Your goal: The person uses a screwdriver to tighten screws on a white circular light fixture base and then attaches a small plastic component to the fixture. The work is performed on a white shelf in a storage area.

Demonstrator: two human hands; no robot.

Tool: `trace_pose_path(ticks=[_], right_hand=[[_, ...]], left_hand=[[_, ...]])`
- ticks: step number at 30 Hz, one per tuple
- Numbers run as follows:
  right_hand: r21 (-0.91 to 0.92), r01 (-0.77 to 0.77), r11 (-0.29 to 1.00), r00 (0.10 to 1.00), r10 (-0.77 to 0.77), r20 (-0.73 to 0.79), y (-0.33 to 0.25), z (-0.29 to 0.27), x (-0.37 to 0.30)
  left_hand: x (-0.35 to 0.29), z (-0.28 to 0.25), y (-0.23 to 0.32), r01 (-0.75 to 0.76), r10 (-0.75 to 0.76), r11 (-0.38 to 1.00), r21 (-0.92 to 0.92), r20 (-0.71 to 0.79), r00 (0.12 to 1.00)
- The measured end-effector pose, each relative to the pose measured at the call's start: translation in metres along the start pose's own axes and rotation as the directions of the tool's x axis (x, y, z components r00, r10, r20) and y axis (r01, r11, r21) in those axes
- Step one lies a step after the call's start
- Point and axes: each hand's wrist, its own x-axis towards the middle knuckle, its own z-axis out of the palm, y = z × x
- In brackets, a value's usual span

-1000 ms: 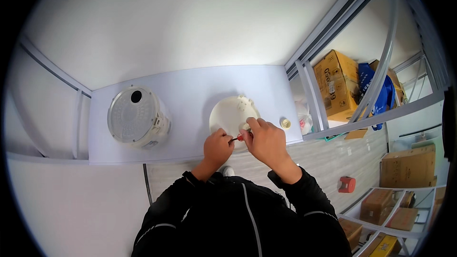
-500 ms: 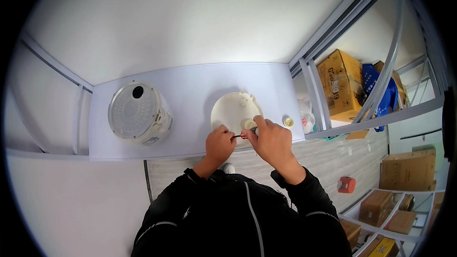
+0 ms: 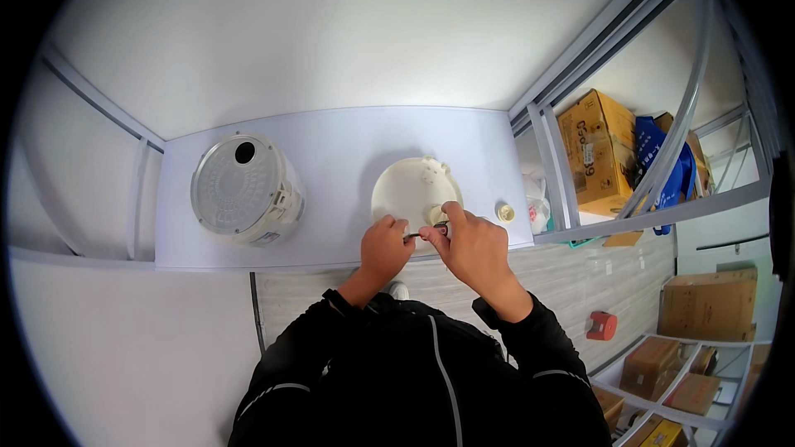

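L head cam, wide fisheye, faces down; torso nearest, tbl beyond

One thin tool, one dish, one bucket, one stool

beyond the right grip, the cream disc looks smooth, matt plastic; far left of the grip, the bucket lid, glossier plastic; behind the grip, the sleeve, dull cloth.

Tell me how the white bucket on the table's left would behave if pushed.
The white bucket would probably keep its shape, as its wall looks like rigid plastic. Standing upright on a flat table, it seems likelier to slide than roll. Its weight is hard to judge: the lid hides most of the inside.
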Motion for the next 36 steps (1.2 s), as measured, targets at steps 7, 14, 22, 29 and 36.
trace_pose_path(ticks=[7, 14, 22, 29, 36], right_hand=[[0.041, 0.195, 0.98, 0.972, -0.187, -0.14, -0.001, -0.007, -0.002], [0.098, 0.163, 0.982, 0.974, -0.144, -0.175, 0.006, 0.007, -0.003], [0.185, 0.144, 0.972, 0.917, -0.062, -0.393, 0.006, -0.017, -0.009], [0.394, 0.173, 0.903, 0.794, 0.109, -0.598, 0.057, -0.027, -0.031], [0.589, 0.198, 0.783, 0.674, 0.328, -0.662, 0.102, -0.028, -0.068]], left_hand=[[-0.001, -0.003, 0.002, 0.006, -0.007, 1.0, -0.03, -0.023, 1.0], [-0.001, 0.003, 0.0, 0.017, -0.018, 1.0, -0.018, -0.021, 1.0], [0.0, -0.004, 0.008, 0.076, -0.077, 0.996, 0.037, 0.019, 0.997], [0.001, -0.016, 0.011, -0.027, 0.031, 0.98, 0.197, -0.017, 0.999], [0.021, -0.005, 0.054, -0.238, 0.245, 0.961, 0.141, -0.036, 0.969]])
